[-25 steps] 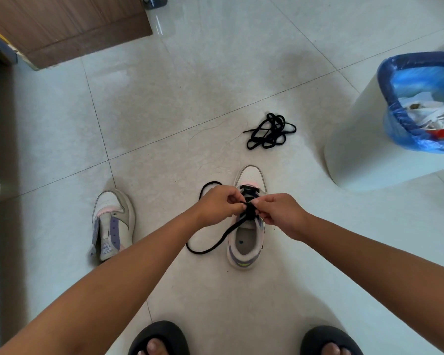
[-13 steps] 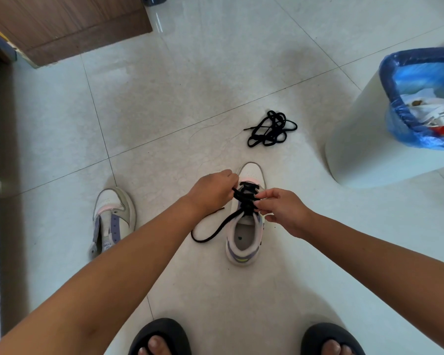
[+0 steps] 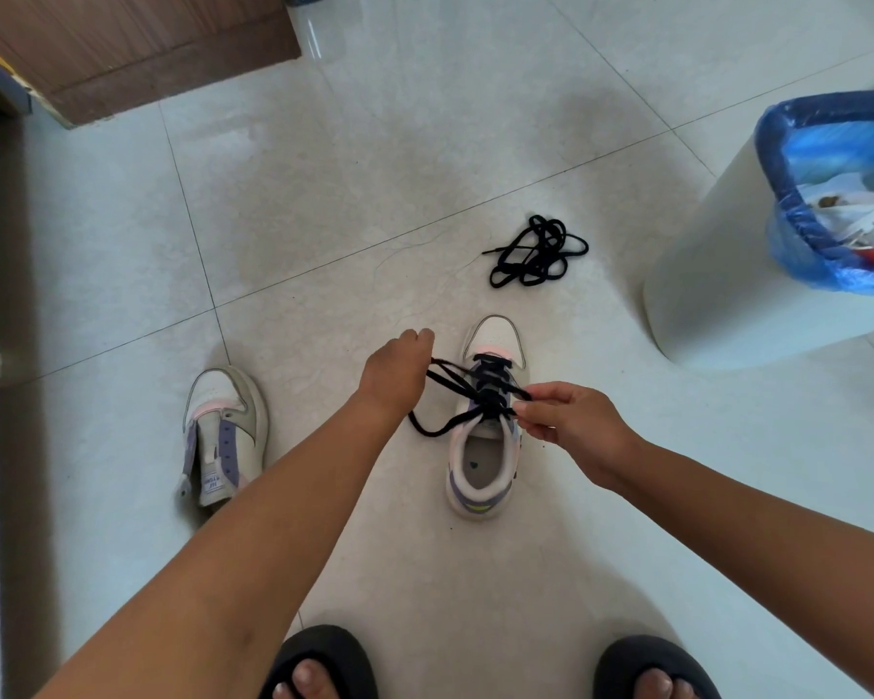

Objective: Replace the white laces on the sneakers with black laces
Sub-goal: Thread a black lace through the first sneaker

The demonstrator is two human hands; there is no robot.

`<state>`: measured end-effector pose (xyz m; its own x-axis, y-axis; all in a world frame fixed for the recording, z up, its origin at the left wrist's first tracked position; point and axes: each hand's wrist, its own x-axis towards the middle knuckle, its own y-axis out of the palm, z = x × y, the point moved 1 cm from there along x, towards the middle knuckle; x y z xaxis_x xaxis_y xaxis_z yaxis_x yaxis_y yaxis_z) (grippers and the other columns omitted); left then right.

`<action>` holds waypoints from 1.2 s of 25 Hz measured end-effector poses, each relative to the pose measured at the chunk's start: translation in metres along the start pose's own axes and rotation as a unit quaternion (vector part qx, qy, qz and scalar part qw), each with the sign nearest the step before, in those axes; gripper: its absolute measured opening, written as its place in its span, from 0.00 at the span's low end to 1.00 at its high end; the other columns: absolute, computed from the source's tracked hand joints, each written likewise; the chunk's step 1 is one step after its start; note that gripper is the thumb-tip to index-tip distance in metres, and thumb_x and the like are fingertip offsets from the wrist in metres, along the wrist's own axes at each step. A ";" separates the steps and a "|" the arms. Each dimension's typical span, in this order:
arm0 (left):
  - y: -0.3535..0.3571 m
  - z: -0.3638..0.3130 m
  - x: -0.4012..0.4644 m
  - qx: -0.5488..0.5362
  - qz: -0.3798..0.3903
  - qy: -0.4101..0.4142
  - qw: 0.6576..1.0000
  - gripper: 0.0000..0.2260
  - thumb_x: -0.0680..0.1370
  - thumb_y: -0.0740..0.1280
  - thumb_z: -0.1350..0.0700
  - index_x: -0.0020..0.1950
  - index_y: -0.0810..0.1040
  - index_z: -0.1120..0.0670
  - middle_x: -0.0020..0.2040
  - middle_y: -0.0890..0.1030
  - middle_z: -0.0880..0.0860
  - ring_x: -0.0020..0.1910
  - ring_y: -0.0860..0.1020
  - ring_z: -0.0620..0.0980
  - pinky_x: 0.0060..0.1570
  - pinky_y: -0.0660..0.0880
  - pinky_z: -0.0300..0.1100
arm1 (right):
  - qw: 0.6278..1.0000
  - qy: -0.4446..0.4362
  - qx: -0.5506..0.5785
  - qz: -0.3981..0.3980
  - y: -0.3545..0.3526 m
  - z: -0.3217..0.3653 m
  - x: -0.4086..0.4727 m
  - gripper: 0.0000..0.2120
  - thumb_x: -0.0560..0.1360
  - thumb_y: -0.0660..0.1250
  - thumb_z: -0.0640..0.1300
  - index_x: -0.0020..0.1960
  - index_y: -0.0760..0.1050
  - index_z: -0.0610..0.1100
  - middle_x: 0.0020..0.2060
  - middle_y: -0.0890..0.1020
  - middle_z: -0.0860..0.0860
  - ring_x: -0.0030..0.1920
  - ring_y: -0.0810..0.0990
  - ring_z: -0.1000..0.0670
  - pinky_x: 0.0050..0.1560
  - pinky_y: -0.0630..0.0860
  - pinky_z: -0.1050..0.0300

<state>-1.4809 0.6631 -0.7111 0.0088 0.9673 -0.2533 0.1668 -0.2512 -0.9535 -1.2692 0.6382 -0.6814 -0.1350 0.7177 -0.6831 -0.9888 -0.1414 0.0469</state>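
A white sneaker (image 3: 485, 466) stands on the tiled floor in front of me, toe pointing away, with a black lace (image 3: 490, 385) threaded through its eyelets. My left hand (image 3: 392, 370) grips one strand and holds it out to the left of the shoe; a slack loop hangs below it. My right hand (image 3: 568, 423) pinches the other strand at the shoe's right side. A second sneaker (image 3: 223, 431) without a lace lies to the left. A spare black lace (image 3: 536, 252) lies bunched on the floor beyond the shoe.
A white bin (image 3: 717, 295) with a blue bag stands at the right, with white laces and rubbish inside. A wooden door (image 3: 137, 47) is at the top left. My feet in black slippers (image 3: 324, 663) are at the bottom edge.
Both hands were together over the shoe's tongue. They have drawn apart, the left one pulling its strand out to the left, the right one moving to the shoe's right side.
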 end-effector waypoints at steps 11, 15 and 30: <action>-0.014 0.018 0.019 -0.254 -0.002 -0.109 0.961 0.04 0.77 0.64 0.60 0.43 0.74 0.58 0.44 0.79 0.57 0.42 0.76 0.54 0.41 0.72 0.45 | 0.993 -0.013 0.091 0.071 -0.001 0.003 -0.002 0.08 0.77 0.64 0.44 0.48 0.79 0.41 0.46 0.84 0.48 0.52 0.81 0.51 0.55 0.75 0.57; -0.023 0.017 0.018 0.009 0.052 -0.028 0.998 0.07 0.76 0.62 0.66 0.53 0.72 0.61 0.50 0.77 0.57 0.46 0.77 0.56 0.35 0.66 0.43 | 0.981 0.044 0.163 0.090 -0.002 0.002 -0.002 0.12 0.79 0.59 0.49 0.41 0.72 0.43 0.34 0.78 0.48 0.46 0.81 0.51 0.49 0.76 0.55; -0.033 0.012 0.022 0.220 0.039 0.010 0.975 0.15 0.72 0.64 0.69 0.55 0.65 0.58 0.37 0.67 0.51 0.32 0.66 0.48 0.27 0.54 0.39 | 0.985 0.075 0.136 0.079 -0.012 -0.005 -0.003 0.13 0.80 0.59 0.47 0.39 0.71 0.43 0.28 0.73 0.50 0.36 0.78 0.53 0.44 0.76 0.58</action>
<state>-1.4986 0.6920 -0.6867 0.0248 0.9441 -0.3286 -0.2743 -0.3097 -0.9104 -1.2562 0.6341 -0.6838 -0.2977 0.5890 -0.7513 -0.9393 -0.0401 0.3408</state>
